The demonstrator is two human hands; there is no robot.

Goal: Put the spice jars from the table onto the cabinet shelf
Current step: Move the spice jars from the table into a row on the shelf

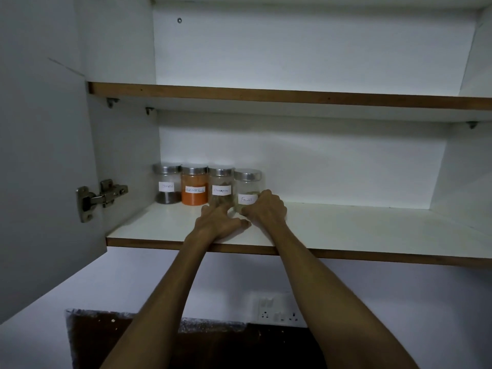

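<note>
Several glass spice jars with silver lids stand in a row at the back left of the lower cabinet shelf (346,227). From the left: a jar with dark spice (167,186), a jar of orange powder (194,187), a cinnamon jar (221,186) and a fennel jar (247,189). My right hand (266,207) is wrapped round the lower right side of the fennel jar. My left hand (221,218) rests on the shelf with fingers spread, its fingertips touching the base of the cinnamon jar.
The upper shelf (266,95) is bare. The cabinet door (40,155) stands open at the left on a metal hinge (101,198). Below the cabinet are a wall socket panel (279,310) and a dark countertop (213,347).
</note>
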